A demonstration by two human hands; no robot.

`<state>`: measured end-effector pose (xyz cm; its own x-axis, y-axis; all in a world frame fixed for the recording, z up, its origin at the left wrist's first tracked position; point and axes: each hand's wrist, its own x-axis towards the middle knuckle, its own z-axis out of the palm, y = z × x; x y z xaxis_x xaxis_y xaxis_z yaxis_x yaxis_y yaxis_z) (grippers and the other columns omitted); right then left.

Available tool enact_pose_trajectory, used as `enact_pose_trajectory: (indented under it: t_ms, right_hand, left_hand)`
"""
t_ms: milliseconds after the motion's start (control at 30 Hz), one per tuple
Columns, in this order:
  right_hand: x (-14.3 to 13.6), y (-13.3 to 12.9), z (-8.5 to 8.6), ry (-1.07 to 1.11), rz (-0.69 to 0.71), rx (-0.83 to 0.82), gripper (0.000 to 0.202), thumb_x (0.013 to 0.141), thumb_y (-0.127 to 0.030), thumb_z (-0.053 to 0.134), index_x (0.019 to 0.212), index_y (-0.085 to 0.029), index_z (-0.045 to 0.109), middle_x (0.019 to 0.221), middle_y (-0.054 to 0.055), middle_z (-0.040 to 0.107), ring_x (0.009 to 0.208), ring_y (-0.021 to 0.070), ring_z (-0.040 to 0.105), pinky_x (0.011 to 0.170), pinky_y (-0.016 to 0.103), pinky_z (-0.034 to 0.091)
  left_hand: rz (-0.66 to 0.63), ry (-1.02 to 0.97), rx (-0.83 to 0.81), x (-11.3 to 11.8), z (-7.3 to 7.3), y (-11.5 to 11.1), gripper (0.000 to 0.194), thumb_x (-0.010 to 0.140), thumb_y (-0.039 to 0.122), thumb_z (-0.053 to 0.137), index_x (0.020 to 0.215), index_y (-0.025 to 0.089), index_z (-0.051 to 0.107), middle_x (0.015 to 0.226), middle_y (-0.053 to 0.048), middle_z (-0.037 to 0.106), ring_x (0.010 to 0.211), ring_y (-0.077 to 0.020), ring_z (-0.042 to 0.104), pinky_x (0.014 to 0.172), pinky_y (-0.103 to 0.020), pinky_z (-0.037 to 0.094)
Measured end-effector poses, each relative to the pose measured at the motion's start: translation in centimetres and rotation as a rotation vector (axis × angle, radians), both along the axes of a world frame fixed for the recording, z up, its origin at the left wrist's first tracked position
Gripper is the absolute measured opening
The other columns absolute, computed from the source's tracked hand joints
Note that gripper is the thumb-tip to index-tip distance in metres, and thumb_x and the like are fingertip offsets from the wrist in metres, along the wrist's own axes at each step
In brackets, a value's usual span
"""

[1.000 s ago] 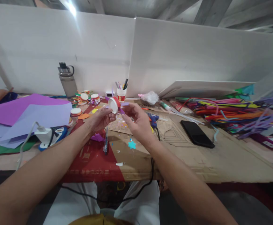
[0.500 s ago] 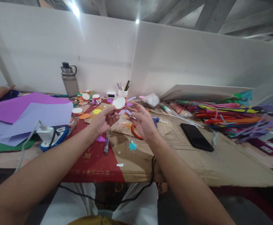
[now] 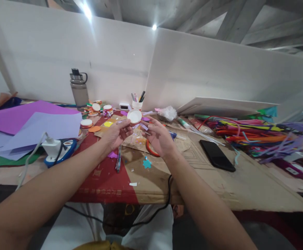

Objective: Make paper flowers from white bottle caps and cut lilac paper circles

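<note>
Just in front of the pen cup (image 3: 137, 105), the left hand (image 3: 118, 135) pinches the round white piece (image 3: 134, 117) by its edge, while the half-open right hand (image 3: 158, 137) curls beside its purple strips (image 3: 144, 127), any grip on them unclear.

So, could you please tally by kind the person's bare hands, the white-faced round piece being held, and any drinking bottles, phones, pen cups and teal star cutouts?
Left hand and right hand: 2
Held round piece: 1
Drinking bottle: 1
Phone: 1
Pen cup: 1
Teal star cutout: 1
Total: 7
</note>
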<state>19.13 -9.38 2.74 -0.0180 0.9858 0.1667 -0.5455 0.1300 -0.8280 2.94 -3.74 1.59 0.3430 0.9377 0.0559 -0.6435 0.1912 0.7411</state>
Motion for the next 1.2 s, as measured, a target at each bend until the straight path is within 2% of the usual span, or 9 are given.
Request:
enact_pose_trajectory:
  t_ms: [300,467,533,700,867,933,1033,1133,1200]
  right_hand:
    - [0.2,0.3,-0.5,-0.076,0.009,0.024,0.035,0.066,-0.026,0.069,0.1,-0.025,0.059,0.104,0.002,0.068,0.091,0.0177,0.061,0.074,0.032,0.048]
    - [0.5,0.8,-0.7,-0.015,-0.036,0.011,0.037,0.063,-0.022,0.072,0.097,-0.025,0.058,0.096,-0.002,0.068,0.085,0.0138,0.061,0.071,0.027,0.047]
    - [1.0,1.2,-0.8,0.012,-0.052,-0.009,0.036,0.064,-0.025,0.073,0.097,-0.025,0.059,0.097,-0.002,0.068,0.082,0.0125,0.061,0.068,0.026,0.047]
    - [2.4,2.5,-1.3,-0.028,-0.2,-0.046,0.034,0.067,-0.042,0.071,0.095,-0.025,0.061,0.094,-0.001,0.068,0.074,0.0117,0.058,0.064,0.025,0.046]
    - [2.5,3.2,-2.1,-0.265,-0.303,0.001,0.04,0.066,-0.051,0.071,0.096,-0.025,0.067,0.097,0.0,0.068,0.079,0.0136,0.056,0.064,0.025,0.042]
    - [2.3,3.3,-2.4,-0.387,-0.291,0.04,0.041,0.066,-0.054,0.072,0.094,-0.024,0.069,0.097,0.0,0.069,0.083,0.0149,0.057,0.069,0.026,0.042]
    - [2.0,3.3,-2.9,-0.525,-0.197,0.115,0.037,0.066,-0.054,0.073,0.087,-0.023,0.072,0.093,0.002,0.071,0.09,0.0187,0.059,0.081,0.031,0.044]
    - [1.7,3.4,-3.4,-0.575,-0.086,0.177,0.035,0.067,-0.052,0.074,0.088,-0.024,0.074,0.092,0.001,0.073,0.096,0.0214,0.061,0.092,0.035,0.043]
    - [1.7,3.5,-3.7,-0.574,-0.052,0.174,0.035,0.067,-0.05,0.075,0.09,-0.024,0.075,0.092,0.001,0.073,0.094,0.0214,0.063,0.093,0.036,0.043]
  left_hand:
    - [0.02,0.052,0.062,0.0,-0.1,0.0,0.016,0.068,0.013,0.076,0.076,0.012,0.063,0.064,-0.001,0.063,0.053,-0.0066,0.056,0.054,-0.019,0.05]
    - [0.033,0.067,0.127,0.0,0.1,-0.1,0.024,0.063,0.016,0.081,0.075,0.011,0.061,0.066,0.001,0.061,0.054,-0.0055,0.054,0.052,-0.018,0.045]
    - [0.057,0.088,0.155,-0.2,0.2,-0.1,0.026,0.062,0.018,0.082,0.076,0.012,0.06,0.066,0.002,0.06,0.054,-0.0059,0.053,0.052,-0.019,0.044]
    - [0.126,0.141,0.173,-0.7,0.0,0.4,0.028,0.06,0.022,0.082,0.074,0.014,0.059,0.062,0.004,0.056,0.052,-0.006,0.049,0.051,-0.02,0.04]
    - [0.138,0.25,0.237,-0.9,-0.4,0.8,0.028,0.059,0.027,0.083,0.073,0.013,0.062,0.057,0.004,0.053,0.05,-0.0058,0.047,0.05,-0.02,0.036]
    - [0.136,0.273,0.262,-0.9,-0.6,0.9,0.03,0.059,0.03,0.083,0.074,0.013,0.064,0.059,0.003,0.055,0.05,-0.0054,0.046,0.05,-0.02,0.035]
    - [0.133,0.282,0.277,-0.9,-0.8,0.9,0.033,0.057,0.032,0.085,0.077,0.012,0.068,0.063,0.002,0.058,0.051,-0.0049,0.046,0.05,-0.02,0.033]
    - [0.1,0.312,0.293,-0.7,-1.2,1.0,0.033,0.057,0.033,0.085,0.078,0.012,0.07,0.063,0.001,0.058,0.05,-0.0046,0.043,0.049,-0.02,0.031]
    - [0.071,0.339,0.296,-0.6,-1.6,1.1,0.033,0.057,0.032,0.084,0.079,0.012,0.071,0.064,0.001,0.059,0.051,-0.0046,0.042,0.049,-0.02,0.031]
